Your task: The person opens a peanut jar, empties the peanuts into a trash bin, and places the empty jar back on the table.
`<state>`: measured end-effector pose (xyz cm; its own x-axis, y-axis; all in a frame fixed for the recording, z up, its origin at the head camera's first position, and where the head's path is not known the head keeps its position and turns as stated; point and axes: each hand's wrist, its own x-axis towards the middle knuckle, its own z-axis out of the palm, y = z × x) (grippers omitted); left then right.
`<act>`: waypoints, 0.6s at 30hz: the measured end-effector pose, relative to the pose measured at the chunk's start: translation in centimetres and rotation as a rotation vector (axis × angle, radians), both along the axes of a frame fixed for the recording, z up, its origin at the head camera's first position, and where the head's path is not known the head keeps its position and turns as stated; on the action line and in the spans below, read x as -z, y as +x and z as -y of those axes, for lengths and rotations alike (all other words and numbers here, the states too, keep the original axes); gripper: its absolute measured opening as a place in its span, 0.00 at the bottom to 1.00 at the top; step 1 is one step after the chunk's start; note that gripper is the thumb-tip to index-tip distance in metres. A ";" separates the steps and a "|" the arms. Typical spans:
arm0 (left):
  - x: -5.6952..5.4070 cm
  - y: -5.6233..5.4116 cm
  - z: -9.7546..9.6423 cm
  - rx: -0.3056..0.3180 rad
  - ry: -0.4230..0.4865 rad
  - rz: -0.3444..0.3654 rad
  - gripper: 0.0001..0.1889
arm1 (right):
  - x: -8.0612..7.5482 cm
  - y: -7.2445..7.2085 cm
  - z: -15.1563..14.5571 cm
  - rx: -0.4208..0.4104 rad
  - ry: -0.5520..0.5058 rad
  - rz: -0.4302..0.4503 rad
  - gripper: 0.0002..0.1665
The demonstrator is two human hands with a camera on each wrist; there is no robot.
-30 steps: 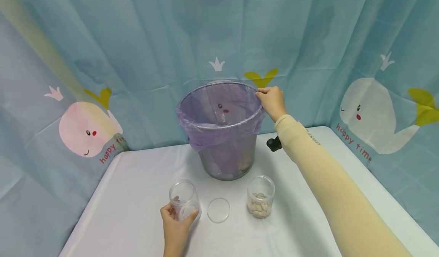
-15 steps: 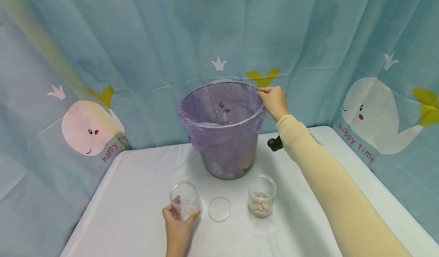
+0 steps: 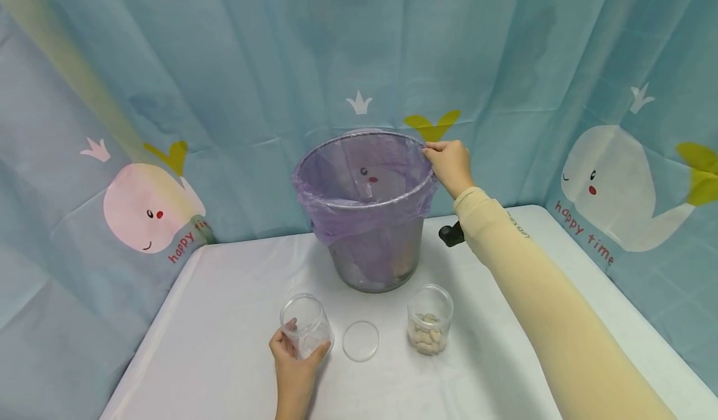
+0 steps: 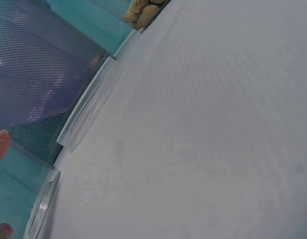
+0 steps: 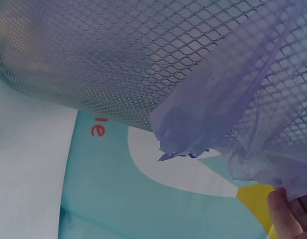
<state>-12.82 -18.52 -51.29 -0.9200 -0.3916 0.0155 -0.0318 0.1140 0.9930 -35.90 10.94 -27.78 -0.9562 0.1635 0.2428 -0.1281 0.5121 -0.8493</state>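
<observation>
In the head view, my left hand [image 3: 295, 362] holds a clear plastic jar [image 3: 305, 317] upright on the table, thumb on its right side and fingers on its left. Two of its fingertips show at the left edge of the left wrist view, near the jar's base [image 4: 42, 205]. My right hand [image 3: 451, 164] reaches to the back right rim of a mesh wastebasket [image 3: 350, 259]. There it pinches the purple bin liner [image 3: 359, 220] folded over that rim. In the right wrist view the liner's loose edge [image 5: 193, 124] hangs outside the mesh, with the fingers [image 5: 281, 214] at its lower right.
A clear round lid [image 3: 361, 341] lies flat on the white table [image 3: 224, 320], right of the held jar. Further right stands an uncapped clear jar [image 3: 430, 305] partly filled with peanuts [image 3: 427, 334]. Blue curtains [image 3: 252, 83] with whale prints surround the table's back and sides.
</observation>
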 end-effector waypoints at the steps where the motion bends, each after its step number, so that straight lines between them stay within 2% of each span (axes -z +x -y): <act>1: 0.0 0.0 0.0 0.008 -0.007 -0.001 0.50 | 0.0 0.0 0.0 -0.003 -0.004 0.001 0.20; 9: 0.1 0.0 0.4 0.039 -0.072 0.010 0.50 | 0.1 -0.1 -0.1 -0.024 -0.041 0.007 0.20; 18: 0.0 0.0 1.0 0.072 -0.074 0.062 0.52 | 0.6 -0.1 -0.3 -0.032 -0.068 -0.023 0.20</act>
